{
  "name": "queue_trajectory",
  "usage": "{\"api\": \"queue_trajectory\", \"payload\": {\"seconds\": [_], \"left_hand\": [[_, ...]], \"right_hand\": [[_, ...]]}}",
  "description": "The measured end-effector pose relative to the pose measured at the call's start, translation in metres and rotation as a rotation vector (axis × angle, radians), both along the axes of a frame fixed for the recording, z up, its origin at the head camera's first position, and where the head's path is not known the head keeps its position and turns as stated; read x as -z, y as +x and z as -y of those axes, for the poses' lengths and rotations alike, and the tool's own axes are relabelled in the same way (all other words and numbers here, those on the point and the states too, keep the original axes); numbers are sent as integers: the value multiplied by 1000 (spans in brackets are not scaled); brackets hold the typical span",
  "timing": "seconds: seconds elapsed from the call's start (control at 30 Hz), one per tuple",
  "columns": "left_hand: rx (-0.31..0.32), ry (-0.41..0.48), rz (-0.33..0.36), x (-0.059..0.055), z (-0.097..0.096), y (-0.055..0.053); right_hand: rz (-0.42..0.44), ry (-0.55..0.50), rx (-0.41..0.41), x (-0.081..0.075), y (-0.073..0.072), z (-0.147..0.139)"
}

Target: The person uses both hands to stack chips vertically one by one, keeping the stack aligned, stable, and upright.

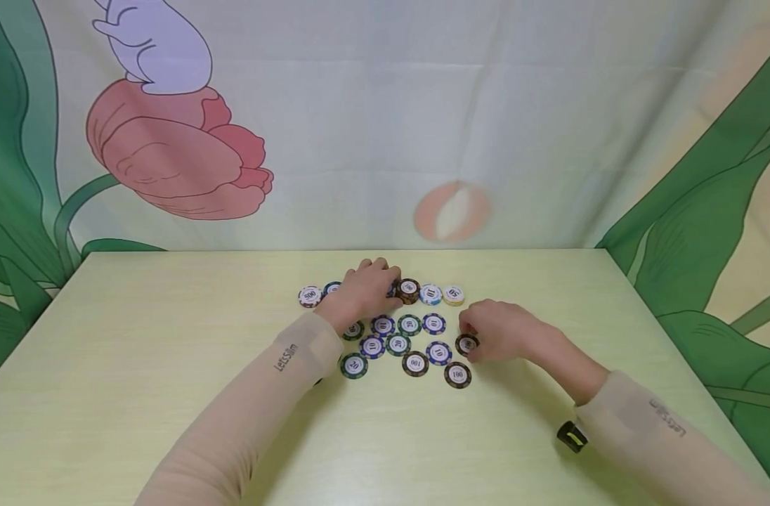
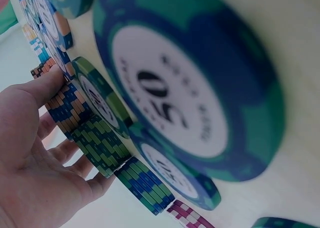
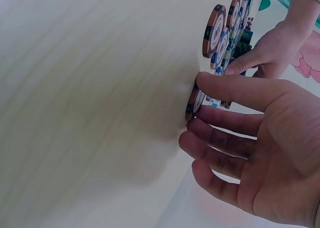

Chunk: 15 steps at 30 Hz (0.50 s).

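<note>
Closest to me, well in front of the stack row [image 1: 431,294] and off past its right end, there's a black thing [image 1: 572,436] by my right cuff [image 1: 612,397]. Next is a 100 chip [image 1: 457,374] lying flat in front of the row. My right hand [image 1: 501,327] is at the row's front right, thumb and index pinching a dark chip [image 1: 466,344]; can't tell if it's off the table [image 1: 170,337]. Loose chips [image 1: 397,344], mostly blue or green, lie flat just in front of the row. My left hand [image 1: 362,292] is on the row itself, thumb in front, fingers curled behind, gripping a blue stack [image 2: 72,113]. A yellow-edged stack [image 1: 453,294] caps the row's right end. Behind the row hangs a cloth [image 1: 360,140] with a pink flower [image 1: 176,158] printed on it.
</note>
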State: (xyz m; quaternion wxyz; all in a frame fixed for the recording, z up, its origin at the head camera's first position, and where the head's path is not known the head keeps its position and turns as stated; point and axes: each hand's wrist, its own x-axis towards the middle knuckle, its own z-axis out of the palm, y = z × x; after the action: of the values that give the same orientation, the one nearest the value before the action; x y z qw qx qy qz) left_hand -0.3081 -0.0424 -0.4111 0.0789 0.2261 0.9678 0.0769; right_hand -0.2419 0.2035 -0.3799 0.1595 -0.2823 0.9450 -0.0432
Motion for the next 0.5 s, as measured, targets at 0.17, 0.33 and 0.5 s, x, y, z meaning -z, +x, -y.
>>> {"api": "queue_trajectory", "payload": {"seconds": [0.17, 0.33, 0.5], "left_hand": [[5, 4, -2, -1, 0, 1], [5, 4, 0, -1, 1, 0], [7, 7, 0, 1, 1, 0]], "right_hand": [[-6, 38, 9, 4, 0, 4], [-10, 56, 23, 5, 0, 7], [0, 31, 51, 5, 0, 7]]}}
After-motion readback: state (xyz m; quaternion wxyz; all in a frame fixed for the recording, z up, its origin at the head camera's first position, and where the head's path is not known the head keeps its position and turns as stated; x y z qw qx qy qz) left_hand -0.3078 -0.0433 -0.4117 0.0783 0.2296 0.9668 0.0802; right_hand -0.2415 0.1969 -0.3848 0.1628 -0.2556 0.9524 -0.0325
